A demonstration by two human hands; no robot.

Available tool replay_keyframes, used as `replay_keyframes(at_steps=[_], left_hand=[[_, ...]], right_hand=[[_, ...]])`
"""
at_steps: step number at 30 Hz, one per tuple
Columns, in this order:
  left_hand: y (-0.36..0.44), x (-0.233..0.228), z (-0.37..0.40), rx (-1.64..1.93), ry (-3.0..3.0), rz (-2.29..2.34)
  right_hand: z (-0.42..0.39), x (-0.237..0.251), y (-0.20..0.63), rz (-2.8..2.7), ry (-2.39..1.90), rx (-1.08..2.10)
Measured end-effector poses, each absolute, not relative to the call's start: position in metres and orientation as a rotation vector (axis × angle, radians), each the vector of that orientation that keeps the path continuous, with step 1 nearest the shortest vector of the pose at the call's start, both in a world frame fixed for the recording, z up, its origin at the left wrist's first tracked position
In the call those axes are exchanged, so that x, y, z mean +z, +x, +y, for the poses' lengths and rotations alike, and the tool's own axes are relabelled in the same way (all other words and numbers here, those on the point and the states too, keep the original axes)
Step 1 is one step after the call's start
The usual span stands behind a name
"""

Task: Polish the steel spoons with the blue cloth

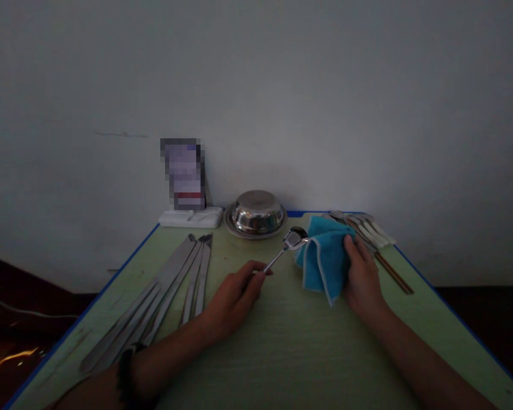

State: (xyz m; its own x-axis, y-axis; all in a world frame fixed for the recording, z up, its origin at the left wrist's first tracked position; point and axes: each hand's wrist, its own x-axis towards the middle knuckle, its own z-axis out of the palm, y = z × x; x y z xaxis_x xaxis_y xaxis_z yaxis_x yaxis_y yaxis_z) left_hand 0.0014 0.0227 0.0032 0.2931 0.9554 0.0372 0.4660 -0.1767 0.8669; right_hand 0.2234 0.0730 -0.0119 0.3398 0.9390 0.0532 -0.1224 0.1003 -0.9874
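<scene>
A pale wall (256,85) stands behind a green table (303,353) with blue edging. Long metal cutlery (173,265) lies fanned across the table's left side, partly hidden by the left forearm. A blue cloth (325,267) hangs in folds above the right half, its upper right part gripped between the thumb and fingers of the right hand (363,273). The left hand (239,296) is closed around a spoon's handle. At the back, an upturned metal bowl (256,216) sits beside a blurred phone (186,176) propped on a white stand (175,219). Brown chopsticks (395,273) and white-handled cutlery (376,233) lie at right, partly behind the cloth. The spoon (284,249) slants up toward the cloth, its head just beside the left edge; contact is unclear.
</scene>
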Motion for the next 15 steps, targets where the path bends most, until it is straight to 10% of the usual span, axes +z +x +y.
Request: replay_keyframes(at_steps=[15], left_hand=[[-0.002, 0.021, 0.021, 0.685, 2.137, 1.232]], right_hand=[[0.051, 0.012, 0.207, -1.552, -1.227, 1.045]])
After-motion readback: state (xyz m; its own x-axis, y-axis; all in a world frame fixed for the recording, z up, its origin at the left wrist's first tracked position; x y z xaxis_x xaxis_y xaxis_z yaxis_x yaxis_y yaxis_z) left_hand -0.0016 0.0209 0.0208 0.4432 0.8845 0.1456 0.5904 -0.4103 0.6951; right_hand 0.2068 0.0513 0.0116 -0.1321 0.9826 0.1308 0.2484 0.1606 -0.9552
